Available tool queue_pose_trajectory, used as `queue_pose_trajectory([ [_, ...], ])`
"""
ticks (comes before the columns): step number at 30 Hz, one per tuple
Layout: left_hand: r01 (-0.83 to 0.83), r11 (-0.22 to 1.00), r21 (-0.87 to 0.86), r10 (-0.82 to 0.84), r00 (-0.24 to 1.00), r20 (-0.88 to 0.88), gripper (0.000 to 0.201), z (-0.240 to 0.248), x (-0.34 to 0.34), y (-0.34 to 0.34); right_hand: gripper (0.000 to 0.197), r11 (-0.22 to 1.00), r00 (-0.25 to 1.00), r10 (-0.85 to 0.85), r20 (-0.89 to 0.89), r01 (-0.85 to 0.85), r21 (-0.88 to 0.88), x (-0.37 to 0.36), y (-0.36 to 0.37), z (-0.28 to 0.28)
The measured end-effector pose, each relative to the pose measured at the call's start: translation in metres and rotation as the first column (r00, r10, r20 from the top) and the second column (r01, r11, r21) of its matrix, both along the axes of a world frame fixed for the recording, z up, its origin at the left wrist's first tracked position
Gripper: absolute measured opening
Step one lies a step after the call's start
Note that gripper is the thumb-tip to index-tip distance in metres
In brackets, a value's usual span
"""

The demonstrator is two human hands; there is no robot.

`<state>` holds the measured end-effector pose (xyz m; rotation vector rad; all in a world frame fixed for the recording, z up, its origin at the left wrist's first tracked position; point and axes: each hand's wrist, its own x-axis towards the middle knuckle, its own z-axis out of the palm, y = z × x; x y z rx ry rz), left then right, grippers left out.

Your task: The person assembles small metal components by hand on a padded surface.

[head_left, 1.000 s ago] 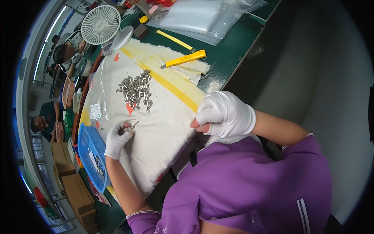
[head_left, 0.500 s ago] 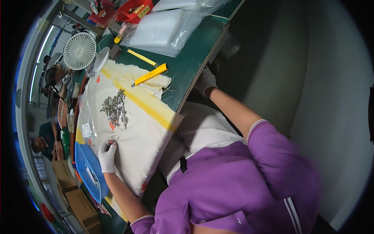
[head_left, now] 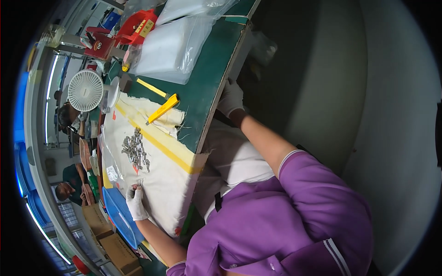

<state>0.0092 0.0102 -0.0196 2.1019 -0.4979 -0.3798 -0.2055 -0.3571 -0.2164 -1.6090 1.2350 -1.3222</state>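
The big green table (head_left: 207,60) spreads out ahead of the left hand (head_left: 136,205). A pale cloth (head_left: 168,186) lies under that hand, maybe so little things won't roll. The blue basket (head_left: 115,207) sits just beside it, likely for easy reach. The right hand (head_left: 231,98) is at the table's edge; I can't tell if it's closed. A pile of metal bits (head_left: 134,149) lies just past the left hand, whose fingertips pinch a thin metal piece (head_left: 140,182), probably because it's tiny.
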Motion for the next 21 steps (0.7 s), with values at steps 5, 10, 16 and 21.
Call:
queue_pose_trajectory([
  [5,0.035,0.999,-0.025,-0.034,0.999,0.034,0.008,-0.001,0.005,0.003,0.081,0.993,0.988,0.108,-0.110,-0.101,0.066,-0.001,-0.003,-0.007],
  [10,0.045,0.997,-0.059,-0.045,0.999,-0.008,0.010,-0.002,0.019,0.011,0.090,0.983,0.970,0.162,-0.180,-0.142,0.116,-0.015,0.005,-0.016],
  [16,0.054,0.989,-0.134,-0.064,0.996,-0.067,0.011,-0.001,0.023,0.018,0.086,0.824,0.833,0.446,-0.326,-0.240,0.513,-0.039,0.019,-0.058],
  [21,0.099,0.984,-0.149,-0.113,0.990,-0.088,0.009,-0.004,0.027,0.004,0.050,0.581,0.787,0.605,-0.120,-0.333,0.743,-0.012,0.028,-0.228],
])
